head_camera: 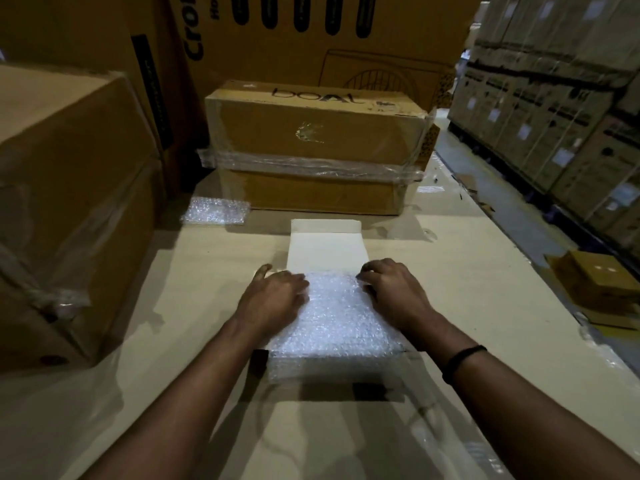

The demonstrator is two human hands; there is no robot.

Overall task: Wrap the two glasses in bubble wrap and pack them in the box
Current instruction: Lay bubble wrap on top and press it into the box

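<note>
The bubble wrap (332,317) is spread on the desk (467,289), its far edge overlapping the white box (323,244); no glasses can be seen. Its far corners are held by the curled fingers of the left hand (273,299) and right hand (394,296). Being light, limp and probably slippery, it is best taken by the edges.

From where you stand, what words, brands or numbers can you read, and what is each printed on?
"boAt", upside down, on top of the taped box.
"Cro", the rest cut off, on the big carton behind it.
Print on the black strip, left carton: too blurred to read.
Labels on the stacked cartons at right: too small to read.
</note>
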